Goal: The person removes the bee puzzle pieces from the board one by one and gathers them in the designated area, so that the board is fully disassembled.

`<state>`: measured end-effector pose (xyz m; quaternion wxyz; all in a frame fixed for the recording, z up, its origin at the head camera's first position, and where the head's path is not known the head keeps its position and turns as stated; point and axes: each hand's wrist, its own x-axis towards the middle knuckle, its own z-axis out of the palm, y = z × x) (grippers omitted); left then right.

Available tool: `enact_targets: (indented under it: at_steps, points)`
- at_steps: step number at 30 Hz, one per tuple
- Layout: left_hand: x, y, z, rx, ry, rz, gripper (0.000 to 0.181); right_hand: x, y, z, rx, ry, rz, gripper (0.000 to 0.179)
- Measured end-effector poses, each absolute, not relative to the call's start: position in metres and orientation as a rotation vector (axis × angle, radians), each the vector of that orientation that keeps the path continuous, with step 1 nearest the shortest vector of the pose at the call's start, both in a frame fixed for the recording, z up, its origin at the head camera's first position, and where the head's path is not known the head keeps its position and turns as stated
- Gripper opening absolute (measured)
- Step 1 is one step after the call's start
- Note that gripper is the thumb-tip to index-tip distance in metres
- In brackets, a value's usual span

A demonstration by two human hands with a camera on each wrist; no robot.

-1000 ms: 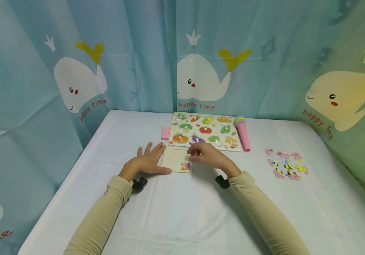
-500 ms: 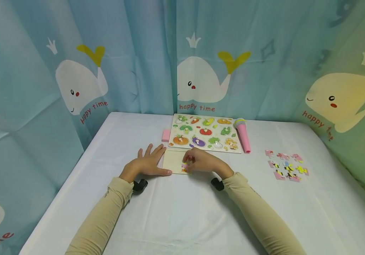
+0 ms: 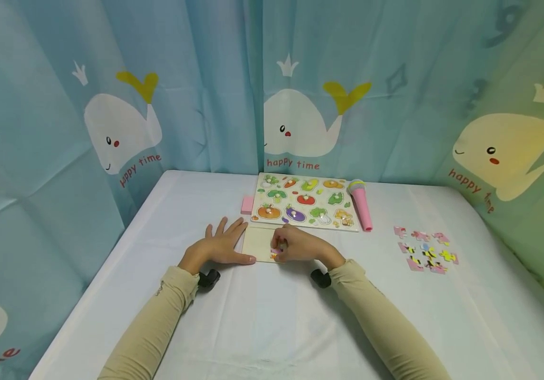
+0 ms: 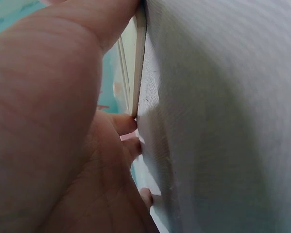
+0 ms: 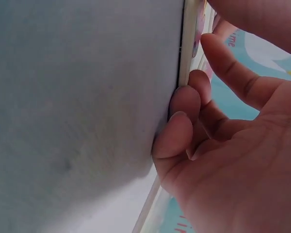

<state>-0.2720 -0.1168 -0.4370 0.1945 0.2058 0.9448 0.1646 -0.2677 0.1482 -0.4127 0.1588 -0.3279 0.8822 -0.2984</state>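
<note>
A pale wooden puzzle board [image 3: 257, 244] lies flat in front of the person, one pink puzzle piece [image 3: 274, 253] in its near right corner. The left hand [image 3: 222, 248] rests with fingers spread along the board's left side, its thumb at the near left corner. At the opposite side, the right hand [image 3: 302, 244] bends over the corner, thumb and index finger pinching at the piece, which they partly cover. In the right wrist view, the other fingers [image 5: 185, 102] curl against the table beside the board's edge [image 5: 186, 48].
Several loose pink and yellow puzzle pieces [image 3: 428, 250] lie in rows at the right. Behind the board are a vegetable peg puzzle [image 3: 317, 191], a pink toy microphone [image 3: 362, 206] and a pink block [image 3: 247, 205]. A whale-print curtain [image 3: 205, 105] surrounds the white table [image 3: 262, 322].
The right hand has come down and slightly left from above the board onto the piece at the corner. The left hand keeps its place. The head view has tilted up slightly.
</note>
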Motion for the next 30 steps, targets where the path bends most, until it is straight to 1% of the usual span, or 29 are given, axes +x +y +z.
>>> enact_targets:
  at_steps: [6, 10, 14, 20, 26, 30]
  points:
    - [-0.268, -0.116, -0.428, 0.580, 2.644, 0.463, 0.114, -0.267, 0.149, -0.413, -0.908, 2.484, -0.892, 0.017]
    - [-0.268, -0.116, -0.430, 0.574, 2.638, 0.424, 0.114, -0.267, 0.149, -0.414, -0.911, 2.487, -0.886, 0.020]
    - [-0.269, -0.115, -0.431, 0.563, 2.635, 0.418, 0.114, -0.267, 0.148, -0.414, -0.910, 2.495, -0.877, 0.018]
    - [-0.268, -0.116, -0.428, 0.571, 2.656, 0.448, 0.112, -0.268, 0.152, -0.414, -0.936, 2.440, -0.978, 0.022]
    - [-0.269, -0.116, -0.428, 0.568, 2.661, 0.438, 0.113, -0.269, 0.158, -0.417, -0.907, 2.415, -1.063, 0.013]
    - [-0.269, -0.115, -0.429, 0.565, 2.649, 0.424, 0.114, -0.266, 0.161, -0.416, -0.854, 2.427, -1.095, 0.013]
